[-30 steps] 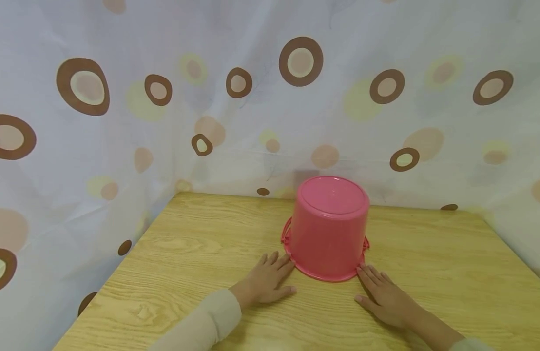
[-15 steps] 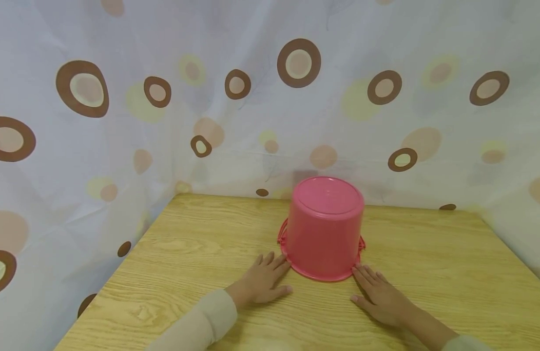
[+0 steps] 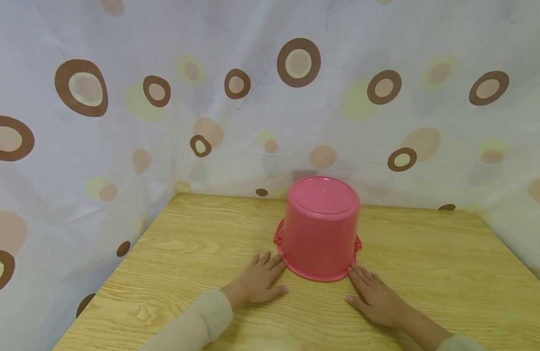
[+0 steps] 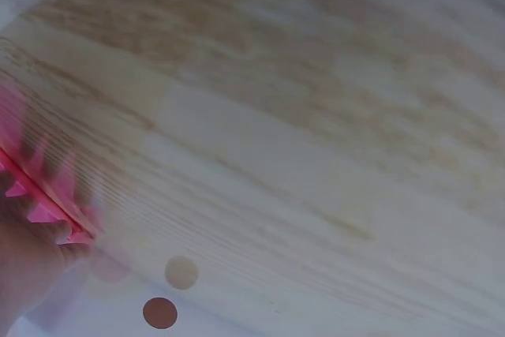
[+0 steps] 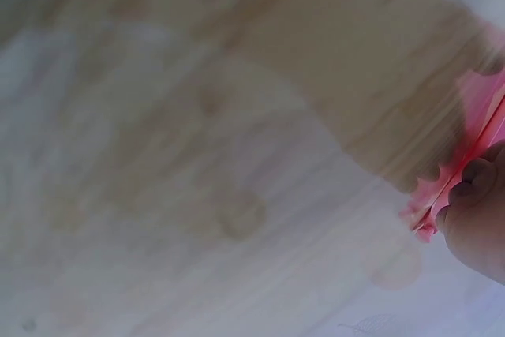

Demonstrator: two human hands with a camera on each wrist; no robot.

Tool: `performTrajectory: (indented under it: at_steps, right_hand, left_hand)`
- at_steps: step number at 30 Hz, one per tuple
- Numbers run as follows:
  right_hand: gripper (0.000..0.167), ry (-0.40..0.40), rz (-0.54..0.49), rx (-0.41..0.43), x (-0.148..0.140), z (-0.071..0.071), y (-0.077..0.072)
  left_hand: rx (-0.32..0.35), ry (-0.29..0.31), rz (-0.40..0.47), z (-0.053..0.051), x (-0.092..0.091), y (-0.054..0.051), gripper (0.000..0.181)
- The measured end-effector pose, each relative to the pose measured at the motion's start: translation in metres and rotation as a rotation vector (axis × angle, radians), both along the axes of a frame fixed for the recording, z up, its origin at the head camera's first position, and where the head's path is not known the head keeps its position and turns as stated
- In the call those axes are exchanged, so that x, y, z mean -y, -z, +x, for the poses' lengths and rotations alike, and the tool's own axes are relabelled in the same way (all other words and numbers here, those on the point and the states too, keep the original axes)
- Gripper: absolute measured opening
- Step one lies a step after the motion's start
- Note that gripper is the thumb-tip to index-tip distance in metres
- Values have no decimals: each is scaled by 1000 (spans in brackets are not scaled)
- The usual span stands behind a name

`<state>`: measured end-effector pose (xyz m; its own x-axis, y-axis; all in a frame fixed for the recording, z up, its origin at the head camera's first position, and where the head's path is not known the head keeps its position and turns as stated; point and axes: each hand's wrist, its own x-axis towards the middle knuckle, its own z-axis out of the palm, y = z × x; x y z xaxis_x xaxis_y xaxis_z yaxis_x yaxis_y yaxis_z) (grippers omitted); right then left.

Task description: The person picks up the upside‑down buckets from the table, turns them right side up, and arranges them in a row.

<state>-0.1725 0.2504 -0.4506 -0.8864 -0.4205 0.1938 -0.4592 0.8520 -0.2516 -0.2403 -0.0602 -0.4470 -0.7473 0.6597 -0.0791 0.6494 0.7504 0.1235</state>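
A pink plastic bucket (image 3: 320, 234) stands upside down on the wooden table, its base facing up and its rim on the tabletop. Parts of its red-pink handle (image 3: 279, 233) stick out at both sides near the rim. My left hand (image 3: 259, 280) lies flat on the table, fingertips touching the rim at the front left. At the front right, the fingertips of my right hand (image 3: 377, 300) touch the rim too, thumb spread apart. In both wrist views only a piece of the rim (image 4: 47, 199) and part of each hand show at the edge. Whatever the bucket may cover is hidden.
The light wooden table (image 3: 428, 253) spreads out on both sides of the bucket. A pale curtain (image 3: 252, 112) with brown and beige circles hangs behind the table and along its left and right sides.
The bucket has slid slightly to the left across the table. Both hands have shifted left along with it, their fingertips staying at the rim.
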Motion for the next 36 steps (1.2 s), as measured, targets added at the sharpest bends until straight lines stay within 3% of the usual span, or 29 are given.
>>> performTrajectory:
  at_steps: [36]
  right_hand:
    - [60, -28, 14, 53, 1, -3, -3]
  left_hand:
    - [18, 1, 30, 5, 6, -3, 69]
